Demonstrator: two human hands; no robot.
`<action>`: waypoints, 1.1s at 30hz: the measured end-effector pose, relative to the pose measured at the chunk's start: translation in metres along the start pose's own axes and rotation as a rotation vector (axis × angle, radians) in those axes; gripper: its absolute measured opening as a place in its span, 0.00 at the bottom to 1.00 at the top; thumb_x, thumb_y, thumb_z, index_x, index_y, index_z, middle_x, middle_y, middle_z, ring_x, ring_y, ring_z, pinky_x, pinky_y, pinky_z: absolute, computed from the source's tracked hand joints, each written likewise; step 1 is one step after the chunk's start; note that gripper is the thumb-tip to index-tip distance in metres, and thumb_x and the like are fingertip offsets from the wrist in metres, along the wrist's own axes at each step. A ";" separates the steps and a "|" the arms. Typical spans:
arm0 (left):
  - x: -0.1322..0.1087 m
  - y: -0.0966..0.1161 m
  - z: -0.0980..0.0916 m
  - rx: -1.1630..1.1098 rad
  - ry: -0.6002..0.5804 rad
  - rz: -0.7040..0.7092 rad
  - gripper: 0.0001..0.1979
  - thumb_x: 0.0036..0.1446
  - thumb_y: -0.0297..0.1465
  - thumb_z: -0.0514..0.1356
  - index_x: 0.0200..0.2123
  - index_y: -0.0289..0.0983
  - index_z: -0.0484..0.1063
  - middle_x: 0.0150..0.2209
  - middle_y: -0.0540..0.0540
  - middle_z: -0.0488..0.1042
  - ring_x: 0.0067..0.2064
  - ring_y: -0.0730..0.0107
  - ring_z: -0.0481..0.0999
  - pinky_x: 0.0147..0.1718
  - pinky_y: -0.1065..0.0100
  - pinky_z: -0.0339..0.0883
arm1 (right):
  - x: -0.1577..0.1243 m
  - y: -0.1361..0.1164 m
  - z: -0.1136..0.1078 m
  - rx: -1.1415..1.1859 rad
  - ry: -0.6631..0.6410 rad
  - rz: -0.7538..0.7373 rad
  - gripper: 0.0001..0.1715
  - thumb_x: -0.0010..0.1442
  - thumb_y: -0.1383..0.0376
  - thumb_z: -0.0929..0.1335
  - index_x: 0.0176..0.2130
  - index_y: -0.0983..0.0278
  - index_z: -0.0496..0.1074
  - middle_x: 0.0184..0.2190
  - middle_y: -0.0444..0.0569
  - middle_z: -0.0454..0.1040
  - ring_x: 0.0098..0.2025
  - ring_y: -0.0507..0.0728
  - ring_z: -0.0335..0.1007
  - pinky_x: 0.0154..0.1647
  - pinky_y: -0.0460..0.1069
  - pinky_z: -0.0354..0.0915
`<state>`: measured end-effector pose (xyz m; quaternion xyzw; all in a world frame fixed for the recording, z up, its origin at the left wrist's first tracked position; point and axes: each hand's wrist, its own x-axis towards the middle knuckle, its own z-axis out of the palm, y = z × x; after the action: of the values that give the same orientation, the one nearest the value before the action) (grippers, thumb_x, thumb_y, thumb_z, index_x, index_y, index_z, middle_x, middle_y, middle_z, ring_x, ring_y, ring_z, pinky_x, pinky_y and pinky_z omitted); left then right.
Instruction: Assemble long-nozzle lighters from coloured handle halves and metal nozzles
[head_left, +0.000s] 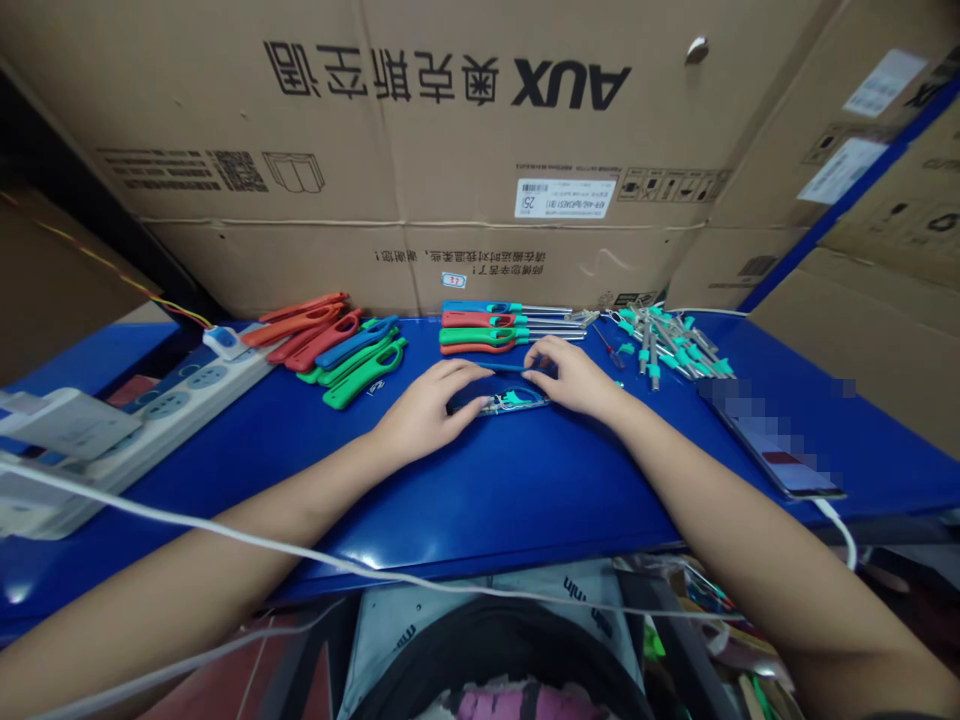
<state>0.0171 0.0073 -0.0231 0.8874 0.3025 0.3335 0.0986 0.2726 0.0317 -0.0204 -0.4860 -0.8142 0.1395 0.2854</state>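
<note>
In the middle of the blue table, a blue lighter casing half (508,368) is held between my two hands. My left hand (429,405) has its fingers curled at the left end of the casing, thumb toward the open lighter body (517,402) lying just below. That body shows a green trigger part and thin wiring, and its left end is partly hidden by my fingers. My right hand (574,375) pinches the casing's right end between thumb and fingers. Behind my hands lie several long-nosed lighters (480,322) in blue, red, green and orange, with metal tubes pointing right.
Loose coloured lighter handles (364,372) are piled to the left. Metal tubes with green parts (667,340) lie at right. A white power strip (187,400), a phone (780,445) and a white cable (300,548) flank my arms. A cardboard wall (420,230) closes the back.
</note>
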 end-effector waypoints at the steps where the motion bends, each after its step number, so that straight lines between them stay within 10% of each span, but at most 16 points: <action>1: 0.001 -0.002 -0.003 0.048 0.017 0.014 0.17 0.66 0.34 0.57 0.56 0.38 0.71 0.54 0.41 0.75 0.56 0.60 0.72 0.58 0.55 0.67 | 0.001 -0.002 0.000 0.047 0.031 0.026 0.04 0.59 0.65 0.68 0.36 0.64 0.71 0.36 0.49 0.72 0.36 0.55 0.69 0.44 0.53 0.67; 10: 0.006 -0.017 -0.017 0.260 -0.058 0.055 0.17 0.65 0.34 0.59 0.55 0.37 0.73 0.51 0.38 0.76 0.52 0.55 0.73 0.52 0.52 0.68 | 0.006 -0.013 -0.001 0.577 -0.050 0.413 0.05 0.58 0.66 0.69 0.37 0.67 0.74 0.29 0.48 0.74 0.28 0.51 0.69 0.32 0.48 0.69; 18: 0.005 -0.008 -0.019 0.133 -0.171 0.009 0.16 0.63 0.37 0.61 0.51 0.35 0.76 0.45 0.41 0.78 0.47 0.58 0.76 0.48 0.58 0.70 | -0.005 -0.010 -0.002 0.149 -0.134 -0.126 0.23 0.57 0.55 0.74 0.49 0.63 0.76 0.41 0.50 0.77 0.41 0.56 0.72 0.45 0.51 0.67; 33: 0.003 -0.004 -0.016 0.091 -0.263 -0.002 0.17 0.61 0.35 0.63 0.51 0.35 0.76 0.45 0.41 0.77 0.47 0.58 0.76 0.49 0.59 0.71 | -0.006 -0.011 -0.007 0.102 -0.240 -0.225 0.20 0.57 0.57 0.74 0.47 0.63 0.76 0.41 0.50 0.73 0.42 0.56 0.70 0.42 0.50 0.68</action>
<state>0.0064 0.0121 -0.0106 0.9267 0.3028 0.2001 0.0972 0.2707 0.0209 -0.0113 -0.3566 -0.8834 0.2050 0.2245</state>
